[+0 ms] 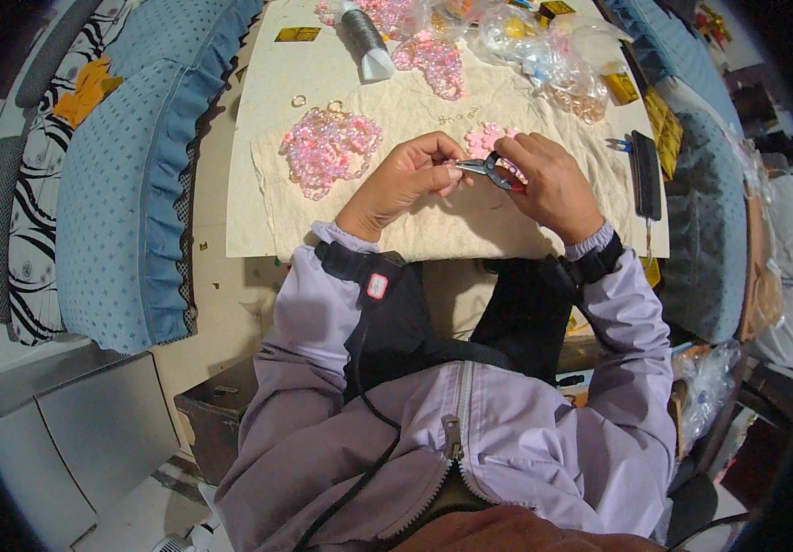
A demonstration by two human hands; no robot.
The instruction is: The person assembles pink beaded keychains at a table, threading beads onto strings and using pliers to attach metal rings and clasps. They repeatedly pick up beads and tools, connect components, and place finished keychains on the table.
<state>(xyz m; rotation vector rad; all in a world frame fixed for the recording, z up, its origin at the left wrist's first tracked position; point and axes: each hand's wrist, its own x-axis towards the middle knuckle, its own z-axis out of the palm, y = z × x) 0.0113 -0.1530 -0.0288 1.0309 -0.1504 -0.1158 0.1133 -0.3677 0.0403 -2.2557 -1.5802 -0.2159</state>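
My right hand [555,184] is closed around a pair of pliers [495,172] with dark handles, red on the inside. The metal jaws point left and meet the fingertips of my left hand [406,184]. Thumb and forefinger of that hand are pinched on a small pink beaded piece, mostly hidden by the fingers. Just beyond the pliers lie pink flower-shaped beads [484,139] and a scatter of tiny gold rings [458,119]. Left of my left hand, a heap of pink and clear bead strands [327,155] rests on the cream cloth [277,221].
Two larger gold rings [298,101] lie by the heap. Farther back are a spool of grey cord [364,41], another pink bead bundle [431,66] and clear plastic bags [544,46]. A black case [645,175] sits at the right edge. Blue-covered seats [120,202] flank the table.
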